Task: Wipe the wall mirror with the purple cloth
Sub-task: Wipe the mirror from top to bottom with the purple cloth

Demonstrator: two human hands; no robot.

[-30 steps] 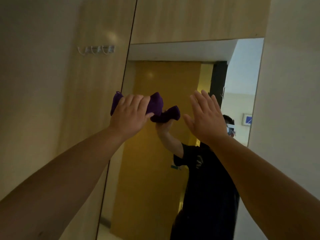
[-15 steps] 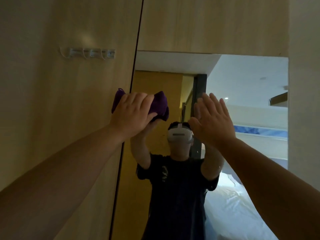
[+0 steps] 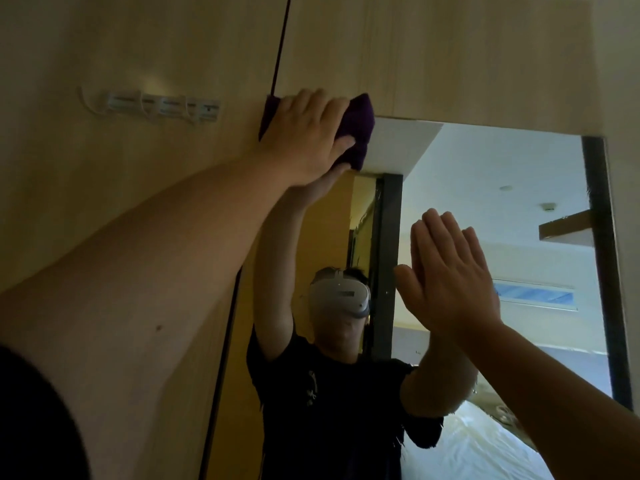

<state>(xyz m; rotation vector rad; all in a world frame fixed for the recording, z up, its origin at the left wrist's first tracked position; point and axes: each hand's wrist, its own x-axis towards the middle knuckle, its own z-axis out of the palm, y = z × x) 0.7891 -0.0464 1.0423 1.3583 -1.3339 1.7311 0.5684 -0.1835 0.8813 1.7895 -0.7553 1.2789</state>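
The wall mirror (image 3: 485,188) fills the right half of the view, set into pale wood panelling. My left hand (image 3: 304,136) presses the bunched purple cloth (image 3: 360,126) against the mirror's top left corner, fingers spread over it. My right hand (image 3: 450,275) is lower and to the right, flat and open, fingers together pointing up, palm at or near the glass. The mirror shows a person in a dark shirt with both arms raised.
A row of white wall hooks (image 3: 162,107) is fixed to the wood panel left of the mirror. A dark vertical seam (image 3: 280,43) runs up the panel above the cloth. The mirror reflects a bed with white bedding (image 3: 485,448) and a dark door frame.
My left hand has carried the purple cloth upward to the mirror's top left corner. The view has tilted up and moved closer. My right hand stays open, now lower relative to the left.
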